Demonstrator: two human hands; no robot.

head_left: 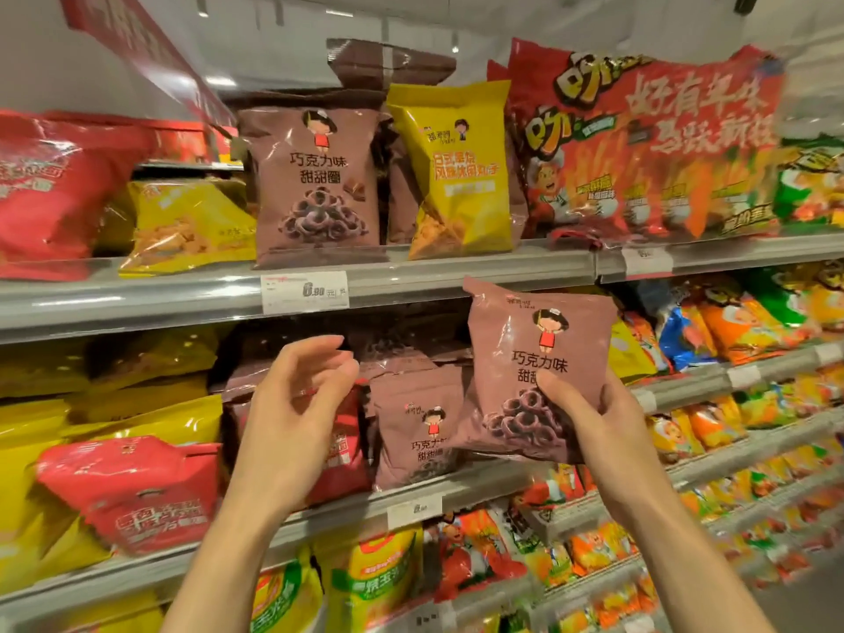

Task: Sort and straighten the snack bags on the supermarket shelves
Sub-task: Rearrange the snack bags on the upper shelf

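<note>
My right hand (593, 422) grips a brown chocolate-ring snack bag (534, 344) by its lower right corner, holding it upright in front of the second shelf. My left hand (297, 399) hovers to the left of it with loosely curled fingers and holds nothing. Behind my hands, more brown bags (411, 427) of the same kind stand and lie on the second shelf (479, 488). One matching brown bag (315, 185) stands upright on the top shelf (182, 294), with a yellow bag (461, 171) leaning beside it.
Red bags (132, 491) and yellow bags (137, 413) fill the second shelf on the left. A large red multipack (653, 148) stands on the top shelf at the right. Lower shelves hold several orange, green and yellow bags (721, 422). Price tags (303, 292) hang on shelf edges.
</note>
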